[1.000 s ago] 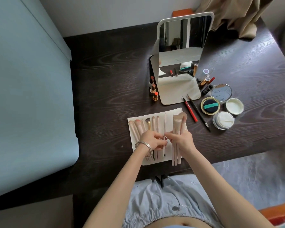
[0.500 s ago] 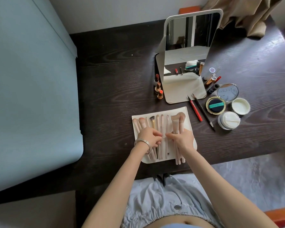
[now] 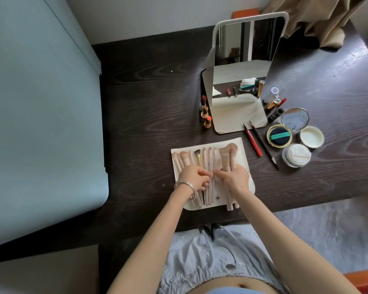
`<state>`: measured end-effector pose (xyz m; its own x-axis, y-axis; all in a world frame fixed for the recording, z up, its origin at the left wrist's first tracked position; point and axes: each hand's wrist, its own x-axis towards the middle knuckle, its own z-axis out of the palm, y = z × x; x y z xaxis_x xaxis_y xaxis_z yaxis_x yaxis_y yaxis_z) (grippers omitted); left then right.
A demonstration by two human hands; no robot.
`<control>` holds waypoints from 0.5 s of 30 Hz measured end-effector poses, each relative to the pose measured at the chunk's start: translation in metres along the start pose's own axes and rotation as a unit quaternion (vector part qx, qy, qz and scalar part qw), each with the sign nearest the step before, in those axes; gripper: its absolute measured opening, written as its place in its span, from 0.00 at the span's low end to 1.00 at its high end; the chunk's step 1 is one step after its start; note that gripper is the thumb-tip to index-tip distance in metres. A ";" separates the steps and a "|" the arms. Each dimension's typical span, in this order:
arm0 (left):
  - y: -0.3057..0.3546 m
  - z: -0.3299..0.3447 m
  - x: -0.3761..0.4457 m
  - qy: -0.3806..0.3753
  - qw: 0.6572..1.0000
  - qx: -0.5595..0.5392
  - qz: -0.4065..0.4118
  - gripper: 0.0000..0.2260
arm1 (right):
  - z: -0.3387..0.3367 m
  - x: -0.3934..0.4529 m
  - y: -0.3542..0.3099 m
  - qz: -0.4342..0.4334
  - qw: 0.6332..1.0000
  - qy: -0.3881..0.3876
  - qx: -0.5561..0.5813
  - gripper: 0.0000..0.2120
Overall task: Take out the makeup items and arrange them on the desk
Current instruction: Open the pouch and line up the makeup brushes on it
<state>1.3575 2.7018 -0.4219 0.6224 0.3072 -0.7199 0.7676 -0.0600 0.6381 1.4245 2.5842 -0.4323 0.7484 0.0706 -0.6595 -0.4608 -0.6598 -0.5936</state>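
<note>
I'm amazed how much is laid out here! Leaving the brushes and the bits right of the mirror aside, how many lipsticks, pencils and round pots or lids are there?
Lipsticks left of the mirror: 3
Pencils: 2
Round pieces: 3 (open compact, white lid, powder jar)
Total: 8

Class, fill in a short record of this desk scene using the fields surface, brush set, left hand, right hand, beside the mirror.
surface: dark wooden desk
brush set: pink makeup brushes lying on a cream pouch
left hand: pinches a thin brush handle; bangles on the wrist
right hand: grips a bundle of brushes
beside the mirror: three lipsticks, two pencils, open compact, powder jar
</note>
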 end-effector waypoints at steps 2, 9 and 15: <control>0.002 -0.001 -0.001 -0.002 1.000 0.000 0.031 0.09 | -0.006 -0.002 -0.002 -0.015 0.999 -0.005 0.047 0.13; 0.019 0.017 -0.004 -0.064 0.997 -0.023 0.043 0.10 | -0.021 -0.009 -0.011 0.044 0.959 -0.154 0.233 0.10; 0.017 0.025 -0.005 -0.079 0.995 -0.064 0.014 0.12 | -0.030 -0.013 -0.009 0.038 0.943 -0.209 0.258 0.07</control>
<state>1.3710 2.6756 -0.4148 0.6671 0.1534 -0.7290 0.7304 0.0579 0.6806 1.4331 2.5669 -0.4047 0.5008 0.3974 -0.7690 -0.7568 -0.2303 -0.6118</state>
